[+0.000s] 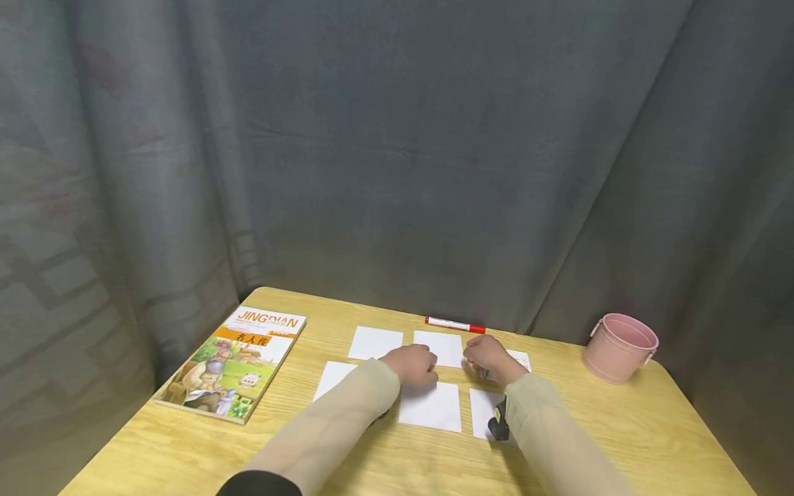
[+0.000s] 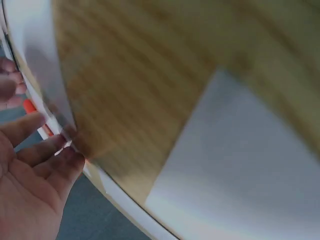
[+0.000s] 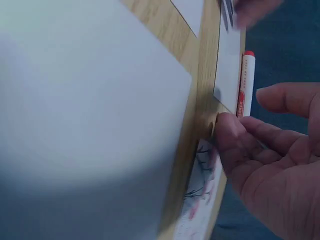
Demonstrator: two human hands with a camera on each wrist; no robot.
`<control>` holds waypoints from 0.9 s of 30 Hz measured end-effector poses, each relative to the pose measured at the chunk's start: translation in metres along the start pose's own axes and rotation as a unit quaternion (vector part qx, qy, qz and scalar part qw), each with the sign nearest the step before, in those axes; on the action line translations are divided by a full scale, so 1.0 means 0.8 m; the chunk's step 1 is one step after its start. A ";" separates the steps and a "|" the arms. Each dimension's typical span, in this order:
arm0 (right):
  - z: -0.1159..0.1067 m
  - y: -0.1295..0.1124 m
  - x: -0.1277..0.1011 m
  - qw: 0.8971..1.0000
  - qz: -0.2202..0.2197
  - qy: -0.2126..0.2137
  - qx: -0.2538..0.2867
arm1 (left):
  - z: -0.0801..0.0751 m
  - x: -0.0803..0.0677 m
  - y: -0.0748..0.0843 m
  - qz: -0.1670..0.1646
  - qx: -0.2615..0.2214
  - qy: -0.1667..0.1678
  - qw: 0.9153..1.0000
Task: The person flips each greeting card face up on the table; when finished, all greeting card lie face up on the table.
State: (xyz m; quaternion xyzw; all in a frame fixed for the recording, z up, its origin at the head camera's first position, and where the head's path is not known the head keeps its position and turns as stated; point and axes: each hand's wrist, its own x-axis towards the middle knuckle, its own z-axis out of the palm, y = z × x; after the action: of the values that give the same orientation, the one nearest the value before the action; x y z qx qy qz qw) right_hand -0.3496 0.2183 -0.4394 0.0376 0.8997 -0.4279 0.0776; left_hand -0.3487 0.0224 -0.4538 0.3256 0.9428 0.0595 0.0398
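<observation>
Several square white cards lie in two rows on the wooden table. My left hand (image 1: 411, 365) is over the gap between the upper middle card (image 1: 439, 348) and the lower middle card (image 1: 431, 408). Its fingers bend loosely, thumb apart from the fingertips, in the left wrist view. At the right end of the back row is a card with dark branches and pink blossoms (image 3: 200, 185), partly hidden in the head view by my right hand (image 1: 494, 358). That hand's thumb and fingers stand apart with nothing between them. A lower right card (image 1: 482, 413) lies under the right wrist.
A red-and-white marker (image 1: 455, 325) lies behind the back row. At the left is a book (image 1: 232, 365) with an illustrated cover; a pink bucket (image 1: 614, 351) stands at the right. Grey curtains (image 1: 397, 151) hang right behind the table (image 1: 651, 441).
</observation>
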 end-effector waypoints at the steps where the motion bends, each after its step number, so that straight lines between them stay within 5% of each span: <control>1: 0.002 -0.003 0.001 1.000 0.009 0.002 -0.014 | 0.000 -0.001 0.001 0.004 0.005 -0.003 1.000; 7: 0.006 -0.016 0.004 0.999 0.019 0.015 -0.034 | -0.001 -0.002 0.007 0.002 0.013 0.006 1.000; 14: 0.008 -0.019 0.000 0.987 0.053 0.037 0.150 | 0.001 0.002 0.009 -0.013 -0.007 0.023 1.000; 19: 0.005 -0.006 0.000 0.988 0.054 0.004 0.145 | 0.004 0.004 -0.001 -0.037 -0.062 0.058 0.996; 22: -0.003 -0.002 -0.002 0.987 0.047 -0.009 0.152 | -0.003 0.001 -0.011 -0.109 -0.131 0.113 0.979; 25: -0.014 -0.003 -0.005 0.983 0.040 -0.016 0.176 | -0.015 -0.005 -0.019 -0.175 -0.240 0.151 0.943; 27: -0.020 -0.006 -0.008 0.980 0.038 -0.018 0.195 | -0.024 -0.008 -0.021 -0.195 -0.305 0.146 0.921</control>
State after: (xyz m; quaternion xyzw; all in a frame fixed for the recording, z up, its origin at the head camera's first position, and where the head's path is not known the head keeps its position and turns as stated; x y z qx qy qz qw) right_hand -0.3458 0.2280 -0.4249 0.0786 0.7953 -0.5924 0.1018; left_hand -0.3561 0.0034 -0.4372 0.0953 0.9192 0.3820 0.0103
